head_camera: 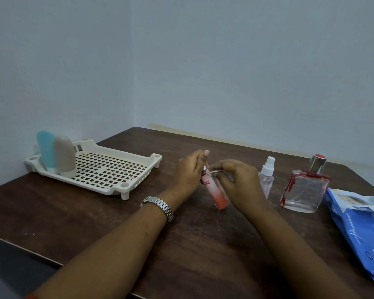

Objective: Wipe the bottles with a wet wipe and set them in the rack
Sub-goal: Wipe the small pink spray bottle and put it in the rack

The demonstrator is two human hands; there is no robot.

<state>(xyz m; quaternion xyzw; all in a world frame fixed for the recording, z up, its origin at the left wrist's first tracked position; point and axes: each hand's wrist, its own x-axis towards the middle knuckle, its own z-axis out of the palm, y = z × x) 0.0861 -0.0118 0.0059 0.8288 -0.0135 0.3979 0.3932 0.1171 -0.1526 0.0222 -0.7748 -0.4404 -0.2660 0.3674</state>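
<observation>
A person's left hand (189,171), a metal watch (158,207) on its wrist, grips a slim pink bottle (216,194) near the neck with curled fingers. The right hand (239,182) pinches a small white wipe (213,172) against the bottle's top. The bottle is tilted over the middle of a dark wooden table (203,244). To the left sits a cream rack (108,171) with a blue bottle (44,151) and a grey bottle (64,157) upright in its far corner. To the right stand a clear spray bottle (267,176) and a square glass bottle (304,190), then a blue wipes pack (361,234)
</observation>
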